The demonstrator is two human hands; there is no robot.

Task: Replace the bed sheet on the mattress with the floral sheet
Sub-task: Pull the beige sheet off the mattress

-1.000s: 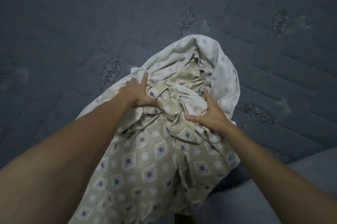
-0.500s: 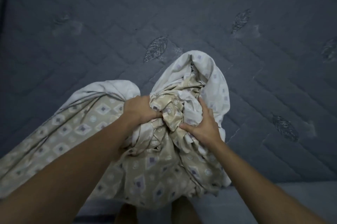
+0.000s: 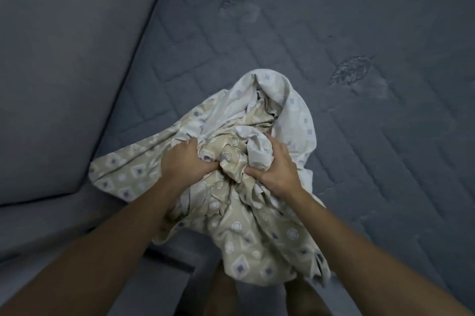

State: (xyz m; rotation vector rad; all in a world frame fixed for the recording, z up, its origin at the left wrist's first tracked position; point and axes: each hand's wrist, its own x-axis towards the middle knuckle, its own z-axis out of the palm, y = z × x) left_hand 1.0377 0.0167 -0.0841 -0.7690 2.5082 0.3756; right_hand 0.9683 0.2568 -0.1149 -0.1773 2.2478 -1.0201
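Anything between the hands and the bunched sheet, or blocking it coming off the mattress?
Nothing visible. The left hand and right hand both grip the bunched sheet directly, and the bare mattress around it shows no obstacle.

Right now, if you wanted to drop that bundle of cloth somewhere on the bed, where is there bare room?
The quilted mattress lies bare beyond and right of the bunched sheet. A narrower bare strip runs between the sheet and the mattress's left edge. It is crowded only in the middle, where the left hand and right hand grip the bundle.
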